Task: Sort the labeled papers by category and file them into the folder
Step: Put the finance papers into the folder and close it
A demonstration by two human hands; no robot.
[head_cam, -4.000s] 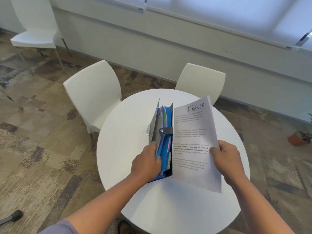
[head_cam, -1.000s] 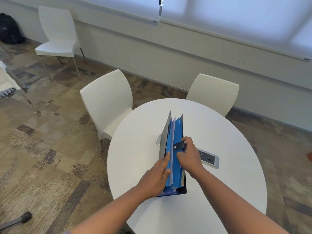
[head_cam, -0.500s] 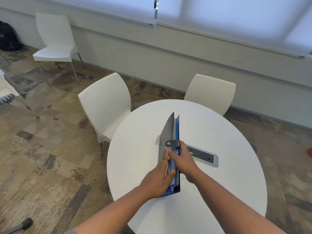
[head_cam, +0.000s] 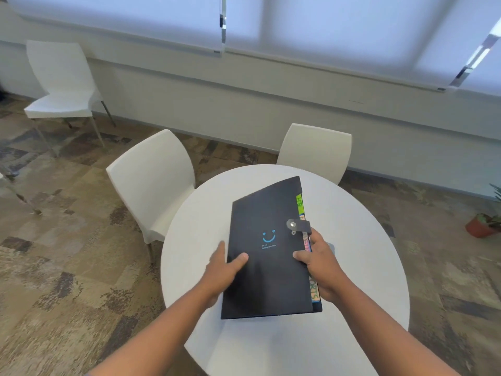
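A dark navy expanding folder [head_cam: 267, 256] with a small blue smile mark lies flat and closed over the round white table [head_cam: 352, 267]. Its strap with a metal snap [head_cam: 296, 226] wraps over the right edge. Coloured index tabs [head_cam: 299, 204] stick out along that edge, one green tab reading HR. My left hand [head_cam: 223, 270] grips the folder's left edge, thumb on the cover. My right hand [head_cam: 318, 263] holds the right edge over the tabs, thumb on top. No loose papers are in sight; the filed sheets are hidden inside.
Two white chairs [head_cam: 151, 183] [head_cam: 315, 150] stand at the table's far side, a third [head_cam: 62, 82] by the wall at left. A potted plant [head_cam: 482, 225] sits on the floor at right. A grey power panel [head_cam: 329, 246] peeks out beside my right hand.
The folder, standing on edge and open a second ago, has been closed and turned flat with its cover up. Both hands now hold its side edges.
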